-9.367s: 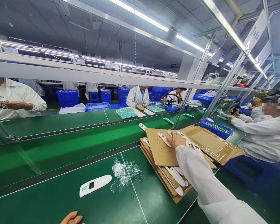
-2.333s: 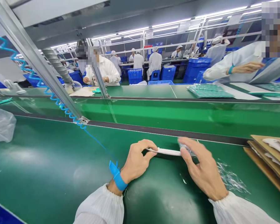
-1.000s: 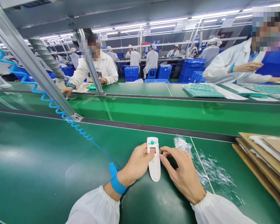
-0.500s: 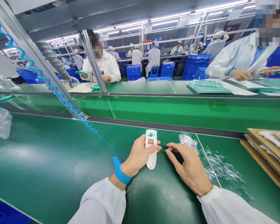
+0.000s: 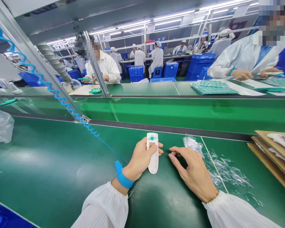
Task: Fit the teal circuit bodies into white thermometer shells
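Observation:
A long white plastic housing (image 5: 153,164) with a rounded lower end stands out against the green bench. Near its top sits a green round part (image 5: 152,138), with a rectangular opening below. My left hand (image 5: 140,155) is closed around the housing, thumb across its front and fingers behind it. To the right, my right hand (image 5: 192,169) hovers with fingers bent and a small gap between thumb and fingertips. It holds nothing I can see. Thin clear plastic films (image 5: 224,167) lie just beyond and beside the right hand.
A blue wrist strap (image 5: 123,178) on my left wrist joins a coiled blue cord (image 5: 61,98). Cardboard sheets (image 5: 270,158) are stacked at right; a clear plastic bag (image 5: 1,125) lies at left. A green conveyor belt (image 5: 156,110) runs ahead, with co-workers beyond it.
My left hand and the white housing have shifted very slightly left. The right hand keeps nearly the same pose. Across the belt, a co-worker's hand holding a green part has lowered.

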Available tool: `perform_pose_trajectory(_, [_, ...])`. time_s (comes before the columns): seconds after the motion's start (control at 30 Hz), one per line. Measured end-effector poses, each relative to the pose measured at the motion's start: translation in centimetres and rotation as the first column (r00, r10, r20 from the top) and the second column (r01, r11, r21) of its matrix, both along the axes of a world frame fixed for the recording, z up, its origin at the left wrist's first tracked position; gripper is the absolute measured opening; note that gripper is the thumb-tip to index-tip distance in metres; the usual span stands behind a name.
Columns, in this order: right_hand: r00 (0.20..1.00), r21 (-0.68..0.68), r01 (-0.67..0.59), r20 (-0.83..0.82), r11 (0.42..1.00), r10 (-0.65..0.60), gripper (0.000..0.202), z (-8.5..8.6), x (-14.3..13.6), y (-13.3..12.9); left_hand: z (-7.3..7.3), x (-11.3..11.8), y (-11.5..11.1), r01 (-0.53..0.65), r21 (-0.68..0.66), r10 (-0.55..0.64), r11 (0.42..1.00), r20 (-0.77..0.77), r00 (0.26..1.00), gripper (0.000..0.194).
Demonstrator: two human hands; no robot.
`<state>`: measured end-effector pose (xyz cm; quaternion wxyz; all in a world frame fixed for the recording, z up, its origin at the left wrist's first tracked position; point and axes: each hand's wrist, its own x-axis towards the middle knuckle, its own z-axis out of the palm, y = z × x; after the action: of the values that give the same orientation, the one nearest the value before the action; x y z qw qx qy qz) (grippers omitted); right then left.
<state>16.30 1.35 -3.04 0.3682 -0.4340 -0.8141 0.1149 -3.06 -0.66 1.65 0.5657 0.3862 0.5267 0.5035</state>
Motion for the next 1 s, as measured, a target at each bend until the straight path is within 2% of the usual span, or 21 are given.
perform_pose_trajectory(0.3, [1.0, -0.021, -0.009, -0.004, 1.0, 0.008, 0.015, -0.37, 0.07, -0.01, -0.13, -0.15, 0.13, -0.04, -0.012, 0.039, 0.999, -0.014, 0.999, 0.032])
perform_pose_trajectory(0.7, [1.0, -0.023, -0.006, -0.006, 1.0, 0.006, 0.016, 0.05, -0.04, -0.01, -0.28, -0.27, 0.19, -0.055, -0.003, 0.055, 0.998, -0.102, 0.993, 0.029])
perform_pose_trajectory(1.0, [1.0, -0.03, -0.008, -0.009, 1.0, 0.008, 0.016, -0.18, 0.04, -0.13, -0.07, -0.3, 0.18, -0.062, -0.009, 0.061, 0.998, -0.086, 0.994, 0.028])
